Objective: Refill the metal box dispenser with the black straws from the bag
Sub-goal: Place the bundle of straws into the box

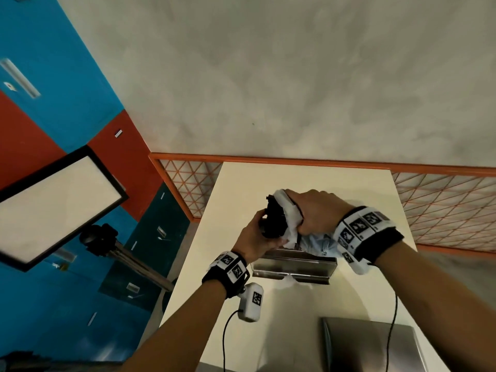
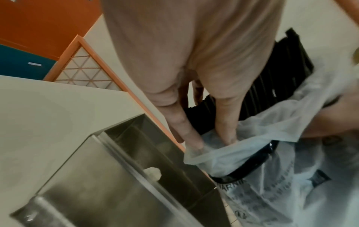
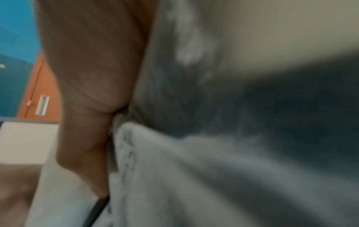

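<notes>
Left hand grips our black straws; right hand clutches the bag. We judge the bundle light, slippery: hold mid-length.

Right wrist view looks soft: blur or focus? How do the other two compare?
Right wrist: heavily smeared, the bag fills the frame too close for focus, and only the right hand edge reads. Left wrist: mild motion blur, but straws, left hand and metal box are legible, with dull glare on the steel. Head: sharpest, with wide-angle bending at the edges, dim even light and soft shadows on the table.
</notes>
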